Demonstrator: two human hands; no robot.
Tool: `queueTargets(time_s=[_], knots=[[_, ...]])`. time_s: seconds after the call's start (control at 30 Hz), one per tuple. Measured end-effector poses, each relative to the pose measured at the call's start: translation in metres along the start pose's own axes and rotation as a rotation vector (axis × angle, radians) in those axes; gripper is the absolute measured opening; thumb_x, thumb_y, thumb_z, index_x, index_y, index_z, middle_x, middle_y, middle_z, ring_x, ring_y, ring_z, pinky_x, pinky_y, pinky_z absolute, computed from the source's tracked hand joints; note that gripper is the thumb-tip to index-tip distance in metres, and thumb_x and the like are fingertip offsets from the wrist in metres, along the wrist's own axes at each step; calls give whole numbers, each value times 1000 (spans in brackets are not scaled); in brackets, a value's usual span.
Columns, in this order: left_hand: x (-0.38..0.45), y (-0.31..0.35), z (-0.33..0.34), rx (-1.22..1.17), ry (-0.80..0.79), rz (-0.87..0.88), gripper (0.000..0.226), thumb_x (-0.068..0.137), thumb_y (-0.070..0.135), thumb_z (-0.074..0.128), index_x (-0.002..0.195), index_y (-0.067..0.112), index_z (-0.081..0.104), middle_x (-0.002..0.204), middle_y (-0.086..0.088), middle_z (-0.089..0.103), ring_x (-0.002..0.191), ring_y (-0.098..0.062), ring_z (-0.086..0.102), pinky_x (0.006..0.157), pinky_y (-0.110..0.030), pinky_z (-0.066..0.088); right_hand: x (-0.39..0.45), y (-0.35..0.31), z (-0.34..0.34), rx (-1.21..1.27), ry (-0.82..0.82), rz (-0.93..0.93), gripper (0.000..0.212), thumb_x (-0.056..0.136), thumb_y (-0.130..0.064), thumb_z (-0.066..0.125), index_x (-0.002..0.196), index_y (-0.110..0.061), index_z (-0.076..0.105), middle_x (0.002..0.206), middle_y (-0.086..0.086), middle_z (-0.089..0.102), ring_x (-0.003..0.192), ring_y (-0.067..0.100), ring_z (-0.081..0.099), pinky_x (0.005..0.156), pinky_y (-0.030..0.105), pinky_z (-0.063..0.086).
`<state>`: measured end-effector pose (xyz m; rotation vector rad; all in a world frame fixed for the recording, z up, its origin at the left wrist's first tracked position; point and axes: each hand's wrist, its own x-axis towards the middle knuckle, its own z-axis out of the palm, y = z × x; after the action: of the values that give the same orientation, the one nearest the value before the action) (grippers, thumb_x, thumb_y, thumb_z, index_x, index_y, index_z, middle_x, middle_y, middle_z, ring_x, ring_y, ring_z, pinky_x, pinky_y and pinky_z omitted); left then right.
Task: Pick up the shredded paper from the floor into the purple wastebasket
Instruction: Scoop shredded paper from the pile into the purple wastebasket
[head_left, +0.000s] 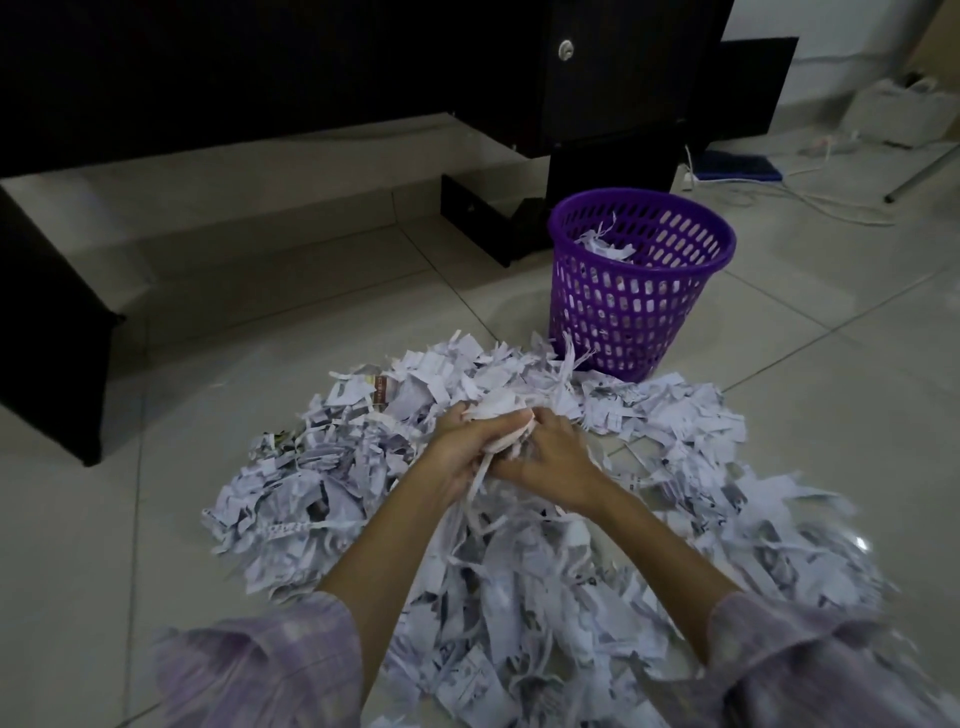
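A wide heap of white shredded paper (322, 483) covers the tiled floor in front of me. My left hand (467, 447) and my right hand (550, 457) meet over the middle of the heap and together grip a bunch of shreds (501, 410), with strips hanging down between them. The purple wastebasket (628, 306) stands upright just beyond the heap, to the right of my hands, and holds some shredded paper (605, 244) inside.
A dark desk (260, 62) with black legs stands behind and to the left. Its foot sits close to the basket. White cables (810, 200), a blue flat object (740, 166) and a box (893, 114) lie at the far right.
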<state>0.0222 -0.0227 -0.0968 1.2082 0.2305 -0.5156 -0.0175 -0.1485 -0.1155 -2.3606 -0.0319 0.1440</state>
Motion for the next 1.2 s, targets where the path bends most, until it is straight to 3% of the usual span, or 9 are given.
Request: queueTargets(time_s=[0.13, 0.27, 0.4, 0.53, 0.63, 0.77, 0.93, 1.1, 1.2], knots=[[4, 9, -8, -94, 75, 70, 50, 74, 6, 78, 118, 2, 54, 84, -11, 71, 63, -20, 68, 52, -25, 53, -8, 0, -2, 387, -80, 72, 102, 69, -31, 85, 140, -19, 13, 135, -5, 29, 126, 10, 34, 95, 15, 35], [2, 17, -5, -228, 16, 71, 27, 79, 5, 73, 103, 6, 59, 75, -6, 71, 65, -18, 68, 50, -22, 52, -16, 7, 19, 297, -286, 157, 126, 61, -45, 87, 149, -21, 0, 144, -8, 31, 134, 12, 32, 110, 28, 32], [3, 25, -2, -312, 2, 78, 36, 81, 6, 72, 113, 4, 57, 87, -9, 68, 67, -15, 70, 51, -18, 52, -20, 18, 41, 29, -411, 116, 76, 57, -71, 75, 118, -29, 56, 117, -8, 58, 111, 17, 54, 88, 27, 45], [5, 27, -13, -243, 80, 124, 48, 79, 7, 75, 121, 3, 53, 85, -9, 71, 67, -17, 70, 47, -20, 51, -19, 33, 34, 66, -302, 101, 38, 84, -46, 69, 96, -10, 63, 92, 1, 64, 84, 16, 60, 73, 26, 46], [4, 20, -24, -116, 127, 120, 60, 76, 7, 77, 128, 5, 47, 108, -13, 68, 76, -19, 69, 59, -27, 56, -12, 36, 15, 325, -106, 223, 19, 88, -37, 66, 96, -20, 62, 85, -4, 61, 74, 13, 60, 66, 22, 49], [3, 3, -32, 47, 206, 108, 62, 72, 13, 82, 125, 4, 50, 112, -18, 67, 73, -23, 65, 44, -21, 50, -1, 29, -10, 737, 110, 315, 22, 86, -28, 69, 98, -8, 69, 72, 4, 67, 56, 17, 63, 68, 38, 56], [0, -7, -19, 147, 160, 17, 82, 62, 37, 87, 128, 22, 40, 121, -3, 62, 93, -22, 66, 64, -31, 55, 10, 12, -18, 1077, 200, 372, 19, 88, -23, 67, 104, -11, 67, 88, 5, 71, 62, 14, 67, 65, 28, 55], [-3, -7, -1, 41, -9, -68, 108, 53, 47, 88, 143, 15, 38, 127, -4, 61, 108, -25, 63, 73, -42, 57, 7, 5, -6, 1043, 191, 320, 24, 94, -23, 60, 115, -14, 67, 107, 9, 72, 84, 21, 71, 71, 29, 57], [-4, -9, 6, 76, -13, -117, 110, 47, 49, 90, 139, 13, 44, 121, -8, 61, 92, -23, 65, 61, -35, 56, 3, 0, 0, 904, 143, 321, 32, 94, -31, 58, 121, -15, 63, 91, 2, 71, 76, 16, 67, 68, 25, 56]])
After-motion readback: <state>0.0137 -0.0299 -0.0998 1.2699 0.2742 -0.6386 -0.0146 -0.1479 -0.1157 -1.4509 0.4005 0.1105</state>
